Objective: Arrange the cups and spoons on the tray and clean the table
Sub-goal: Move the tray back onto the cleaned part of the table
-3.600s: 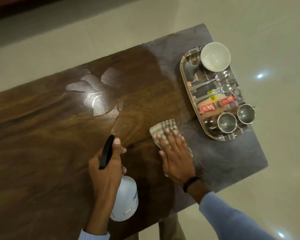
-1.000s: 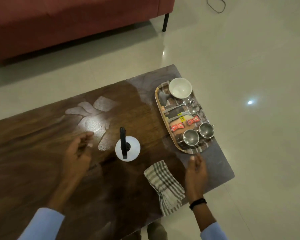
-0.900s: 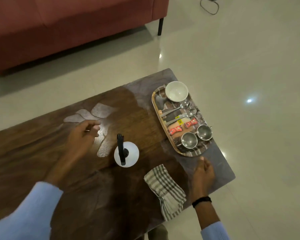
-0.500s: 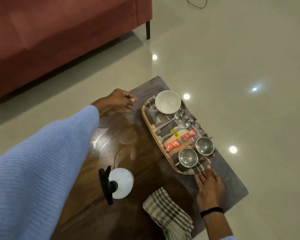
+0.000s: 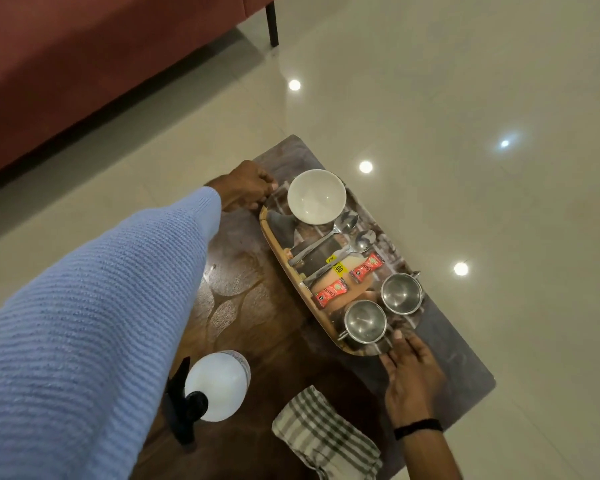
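An oval tray (image 5: 284, 268) lies on the right end of the dark wooden table (image 5: 257, 317). It carries a white bowl (image 5: 316, 196), two steel spoons (image 5: 347, 221) side by side, two red sachets (image 5: 331, 292) and two steel cups (image 5: 365, 323) at its near end. My left hand (image 5: 246, 185) is curled around the tray's far end, beside the bowl. My right hand (image 5: 411, 375) is at the near end, with thumb and fingers on the rim next to the closer cup. The tray still rests on the table.
A white spray bottle (image 5: 215, 386) with a black trigger stands near the table's front. A checked cloth (image 5: 326, 434) lies crumpled to its right, near the front edge. A red sofa (image 5: 84, 64) stands beyond the table on the glossy tiled floor.
The spray bottle and cloth were set down and let go. My left arm swung across the table to the tray's far end, and my right hand moved up to its near rim.
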Demonstrator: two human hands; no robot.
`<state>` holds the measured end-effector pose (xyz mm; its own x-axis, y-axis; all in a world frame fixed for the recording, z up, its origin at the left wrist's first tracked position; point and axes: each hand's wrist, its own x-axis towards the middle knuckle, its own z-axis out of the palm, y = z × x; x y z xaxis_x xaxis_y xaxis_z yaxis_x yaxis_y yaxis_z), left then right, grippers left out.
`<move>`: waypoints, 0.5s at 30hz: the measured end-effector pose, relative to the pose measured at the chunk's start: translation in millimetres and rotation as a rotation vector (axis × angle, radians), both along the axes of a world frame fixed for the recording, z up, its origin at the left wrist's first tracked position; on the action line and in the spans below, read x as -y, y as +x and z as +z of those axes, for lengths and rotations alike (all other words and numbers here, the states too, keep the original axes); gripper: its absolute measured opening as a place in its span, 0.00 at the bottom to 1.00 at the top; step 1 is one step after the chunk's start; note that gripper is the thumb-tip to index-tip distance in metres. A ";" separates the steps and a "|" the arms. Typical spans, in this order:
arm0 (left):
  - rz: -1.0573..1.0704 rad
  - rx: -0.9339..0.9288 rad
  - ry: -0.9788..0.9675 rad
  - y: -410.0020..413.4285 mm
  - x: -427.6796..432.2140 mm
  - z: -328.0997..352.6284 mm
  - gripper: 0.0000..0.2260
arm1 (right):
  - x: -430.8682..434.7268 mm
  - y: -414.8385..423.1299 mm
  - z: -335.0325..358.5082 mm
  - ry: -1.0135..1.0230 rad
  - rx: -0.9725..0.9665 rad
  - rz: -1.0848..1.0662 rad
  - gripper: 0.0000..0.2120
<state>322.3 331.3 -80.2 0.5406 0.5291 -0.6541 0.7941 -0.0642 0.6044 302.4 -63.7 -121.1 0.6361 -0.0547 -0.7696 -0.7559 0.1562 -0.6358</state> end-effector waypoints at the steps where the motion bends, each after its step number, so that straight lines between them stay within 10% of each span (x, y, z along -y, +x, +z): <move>1: 0.001 0.007 -0.005 1.9 0.5 -0.7 0.04 | -0.7 1.0 0.4 -0.002 -0.003 -0.003 0.18; 5: -0.036 0.031 -0.005 7.5 2.9 -5.0 0.11 | -4.7 0.8 5.7 -0.003 0.005 -0.013 0.41; 15: -0.011 0.033 0.010 9.5 3.2 -10.7 0.13 | -7.8 2.6 5.7 -0.040 -0.040 -0.048 0.19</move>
